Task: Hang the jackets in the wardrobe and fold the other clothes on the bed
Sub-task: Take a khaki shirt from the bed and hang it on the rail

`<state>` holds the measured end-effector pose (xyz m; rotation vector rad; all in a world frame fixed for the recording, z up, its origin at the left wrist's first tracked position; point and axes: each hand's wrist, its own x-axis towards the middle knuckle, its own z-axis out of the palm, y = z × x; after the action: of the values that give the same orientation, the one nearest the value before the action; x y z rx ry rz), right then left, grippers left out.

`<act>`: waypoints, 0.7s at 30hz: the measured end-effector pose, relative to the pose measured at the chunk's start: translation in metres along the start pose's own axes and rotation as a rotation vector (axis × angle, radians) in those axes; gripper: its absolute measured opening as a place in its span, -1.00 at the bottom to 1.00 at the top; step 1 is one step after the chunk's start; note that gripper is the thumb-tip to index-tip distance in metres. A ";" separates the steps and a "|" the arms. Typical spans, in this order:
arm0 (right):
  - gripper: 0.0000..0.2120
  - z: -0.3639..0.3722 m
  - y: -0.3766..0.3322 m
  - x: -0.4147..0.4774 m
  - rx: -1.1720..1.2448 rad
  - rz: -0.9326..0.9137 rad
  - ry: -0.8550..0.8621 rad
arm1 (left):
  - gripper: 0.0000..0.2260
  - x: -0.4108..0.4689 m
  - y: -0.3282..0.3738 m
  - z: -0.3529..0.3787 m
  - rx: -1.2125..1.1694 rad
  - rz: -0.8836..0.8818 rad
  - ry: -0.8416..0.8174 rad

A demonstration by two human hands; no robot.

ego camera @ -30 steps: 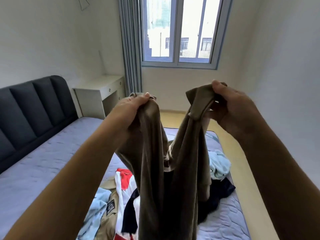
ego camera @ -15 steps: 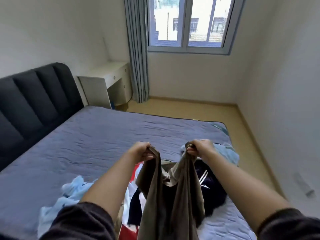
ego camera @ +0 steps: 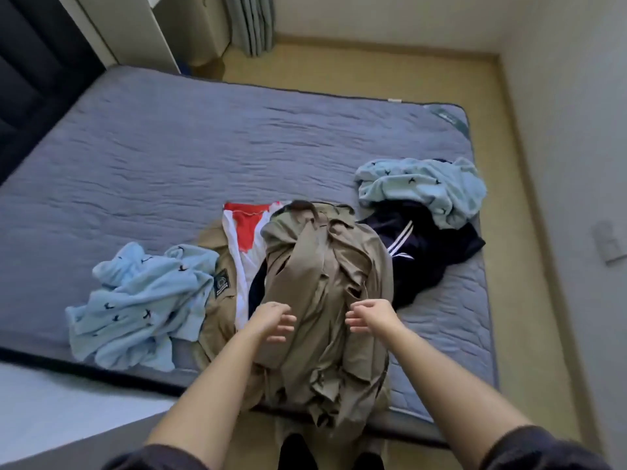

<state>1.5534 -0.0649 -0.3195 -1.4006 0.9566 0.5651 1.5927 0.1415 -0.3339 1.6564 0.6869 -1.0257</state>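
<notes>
Khaki-brown garment [ego camera: 322, 300] now lies crumpled lengthwise at the near edge of the mattress [ego camera: 169, 157], under and beyond both hands, with the collar end far from them and the hem spilling over the edge. Half a second ago both hands pinched it up in the air; now it is down and let go. Left hand [ego camera: 273, 320] and right hand [ego camera: 371, 315] are just over it, fingers loosely spread, holding nothing; contact unclear. Probably laid out for folding, but it is still bunched and needs smoothing. Jacket or shirt: can't tell. Left of the left hand: tan jacket with badge patch [ego camera: 220, 290], red-and-white top [ego camera: 246, 232], then light blue printed garment [ego camera: 142, 300]. Beyond the right hand: navy garment with white stripes [ego camera: 424, 245], with another light blue piece [ego camera: 424, 184] on it. Nothing looks folded yet.
</notes>
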 end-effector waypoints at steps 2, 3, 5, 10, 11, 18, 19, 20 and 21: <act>-0.77 0.003 0.039 0.015 -0.021 0.075 0.004 | -0.92 0.020 -0.038 0.008 -0.005 -0.070 0.003; -0.77 0.005 0.057 0.024 -0.017 0.112 0.005 | -0.92 0.030 -0.056 0.013 -0.004 -0.090 0.003; -0.79 0.008 0.092 0.042 -0.029 0.172 0.000 | -0.92 0.050 -0.092 0.021 -0.021 -0.138 0.003; -0.88 0.011 0.171 0.098 -0.073 0.296 -0.015 | -0.91 0.106 -0.161 0.028 -0.087 -0.254 0.102; -0.88 0.012 0.185 0.110 -0.072 0.319 -0.012 | -0.90 0.118 -0.171 0.026 -0.108 -0.265 0.142; -0.76 0.013 0.243 0.163 -0.009 0.456 0.066 | -0.52 0.177 -0.203 0.013 -0.218 -0.242 0.318; -0.78 0.014 0.247 0.168 0.077 0.498 0.091 | -0.52 0.182 -0.204 0.010 -0.292 -0.231 0.348; -0.83 0.015 0.249 0.171 0.169 0.538 0.107 | -0.53 0.187 -0.204 0.008 -0.382 -0.225 0.365; -0.88 0.015 0.253 0.177 0.259 0.572 0.113 | -0.55 0.191 -0.204 0.006 -0.476 -0.223 0.366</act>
<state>1.4438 -0.0521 -0.6078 -0.9268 1.4818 0.7554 1.5117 0.1913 -0.5965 1.3716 1.2747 -0.6393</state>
